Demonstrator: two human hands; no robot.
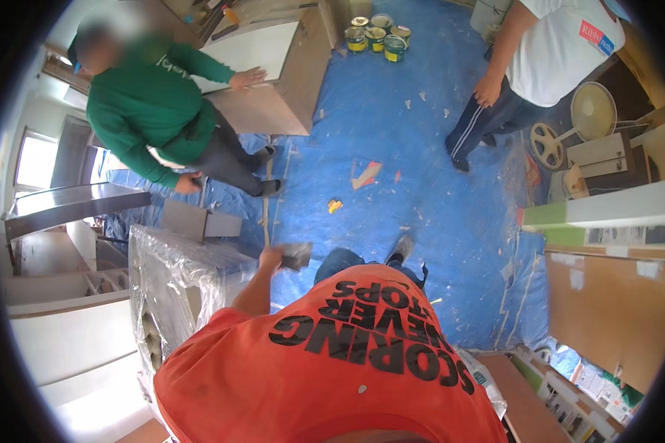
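Observation:
My left hand [271, 257] reaches out past the left side of my orange shirt, its fingers closed on a flat dark grey rectangular piece [297, 255]. The piece is a little blurred, so I cannot tell its exact kind. Beside my left forearm stands a boxy thing wrapped in clear plastic [174, 273]. Below the held piece lies a blue floor sheet [362, 221]. My right hand does not show; only the shirt's right side is visible.
A person in a green top [151, 111] touches a white-topped cabinet [273, 96]. Another in a white shirt [561, 44] stands far right. Several paint cans [375, 40] sit at the back. A fan [593, 111] and boards [613, 310] line the right. Scraps [366, 175] litter the sheet.

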